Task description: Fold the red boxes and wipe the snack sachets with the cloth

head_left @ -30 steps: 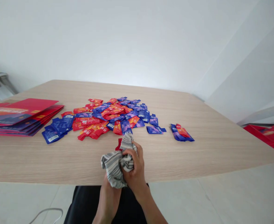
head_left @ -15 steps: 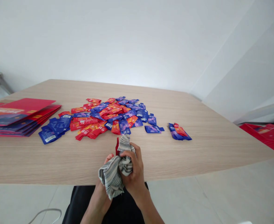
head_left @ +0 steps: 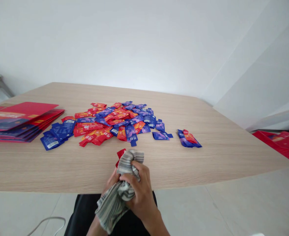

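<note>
While the striped cloth (head_left: 121,186) is bunched up, its long axis runs from the near left up toward the table edge (head_left: 61,188), top end pointing at the sachet pile (head_left: 115,123). A red packet (head_left: 120,154) peeks out behind it, mostly hidden. Right hand (head_left: 138,193) fisted over the cloth, knuckles up. Left hand (head_left: 111,180) mostly covered underneath; can't tell its grip

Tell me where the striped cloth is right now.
In the head view the striped cloth is at the bottom centre, bunched between the left hand and right hand at the table's near edge, with a red packet against it.
</note>
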### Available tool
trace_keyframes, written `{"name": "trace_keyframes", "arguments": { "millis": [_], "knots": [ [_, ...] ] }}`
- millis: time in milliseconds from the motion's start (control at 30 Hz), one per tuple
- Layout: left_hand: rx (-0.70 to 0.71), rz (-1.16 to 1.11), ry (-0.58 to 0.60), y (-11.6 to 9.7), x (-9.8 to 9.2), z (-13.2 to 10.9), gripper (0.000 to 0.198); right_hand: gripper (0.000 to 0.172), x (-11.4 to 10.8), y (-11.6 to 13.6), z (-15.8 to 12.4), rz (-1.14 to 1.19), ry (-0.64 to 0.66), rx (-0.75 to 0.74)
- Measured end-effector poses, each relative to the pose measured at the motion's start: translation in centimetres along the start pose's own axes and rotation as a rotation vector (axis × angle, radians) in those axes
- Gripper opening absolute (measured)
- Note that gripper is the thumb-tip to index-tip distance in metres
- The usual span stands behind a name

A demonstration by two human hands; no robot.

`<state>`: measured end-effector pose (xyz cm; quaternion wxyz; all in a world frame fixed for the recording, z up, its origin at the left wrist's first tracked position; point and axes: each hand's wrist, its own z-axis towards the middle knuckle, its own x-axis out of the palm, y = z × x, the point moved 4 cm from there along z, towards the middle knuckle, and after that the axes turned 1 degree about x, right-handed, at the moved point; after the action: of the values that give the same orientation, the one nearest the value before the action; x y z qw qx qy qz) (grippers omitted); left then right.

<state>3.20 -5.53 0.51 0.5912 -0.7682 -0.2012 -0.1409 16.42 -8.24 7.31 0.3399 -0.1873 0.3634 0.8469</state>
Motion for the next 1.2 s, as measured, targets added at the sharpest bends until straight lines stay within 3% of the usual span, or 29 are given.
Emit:
{"name": "trace_keyframes", "arguments": {
  "millis": [100,167,233,367,467,533,667,833,900,967,1100,1200],
  "knots": [
    [-0.1,-0.06,0.075,0.6,2.6,-1.4,0.037,0.034,-1.0,-1.9,0.8,-0.003,-0.162,0.152],
    [-0.13,-0.08,0.118,0.7,3.6,-2.0,0.043,0.032,-1.4,-2.4,1.0,-0.006,-0.188,0.2],
    [-0.122,-0.071,0.069,0.4,3.1,-1.6,0.047,0.033,-1.2,-2.1,0.6,-0.012,-0.141,0.167],
    [-0.069,0.046,-0.065,-1.4,0.0,1.0,0.035,0.04,0.3,-0.2,-0.9,-0.006,0.03,-0.036],
    [-0.072,0.07,-0.067,-2.4,-0.6,1.9,0.041,0.042,1.0,0.0,-1.1,0.003,0.115,-0.106],
    [-0.075,0.012,-0.059,-2.8,0.3,1.6,0.051,0.044,0.8,-1.3,-0.5,-0.005,0.1,-0.049],
    [0.026,-0.16,-0.07,-3.8,2.8,1.4,0.058,0.044,-0.5,-6.4,0.5,-0.086,0.047,0.22],
    [0.162,-0.209,-0.133,-5.0,4.7,4.4,0.049,0.039,-1.2,-10.5,-0.6,-0.172,0.142,0.361],
    [0.179,-0.195,-0.109,-4.9,6.1,6.0,0.046,0.04,-1.2,-10.4,-1.0,-0.188,0.145,0.361],
    [0.175,-0.146,0.003,-4.5,8.6,7.7,0.045,0.04,-1.2,-9.8,-1.2,-0.201,0.134,0.355],
    [0.22,0.187,0.294,-2.7,16.0,11.2,0.039,0.041,-1.2,-9.0,-1.2,-0.22,0.122,0.34],
    [0.223,0.598,0.359,-0.2,21.8,13.7,0.028,0.045,-1.0,-9.3,-1.4,-0.249,0.112,0.32]
  ]
}}
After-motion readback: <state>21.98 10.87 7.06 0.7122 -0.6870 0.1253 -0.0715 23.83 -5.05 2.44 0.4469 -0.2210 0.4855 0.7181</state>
